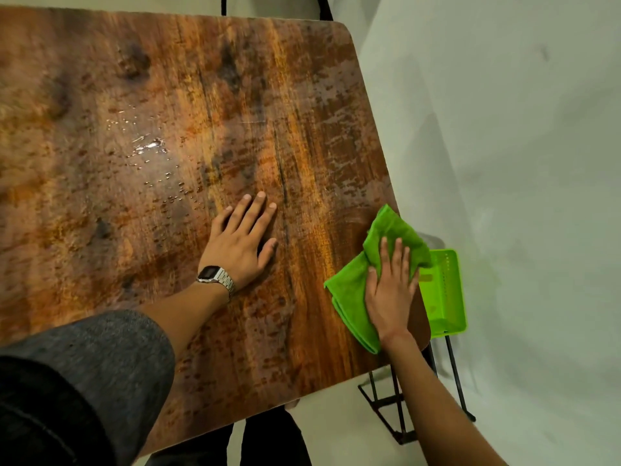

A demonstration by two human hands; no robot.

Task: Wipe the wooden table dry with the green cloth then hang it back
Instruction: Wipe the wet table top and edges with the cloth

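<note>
While basket (447,290) holds nothing discernible.

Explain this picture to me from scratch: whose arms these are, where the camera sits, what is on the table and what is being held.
There is no machine here. The single picture comes from a camera worn on a person's head, looking down at their own arms. The left hand, wearing a wristwatch, lies flat and empty on the wooden table. The right hand presses a green cloth flat against the table's right edge, palm down rather than closed in a grip. Water drops glisten further up and left of the cloth. A green plastic basket on a black metal stand sits beside the table.
</note>
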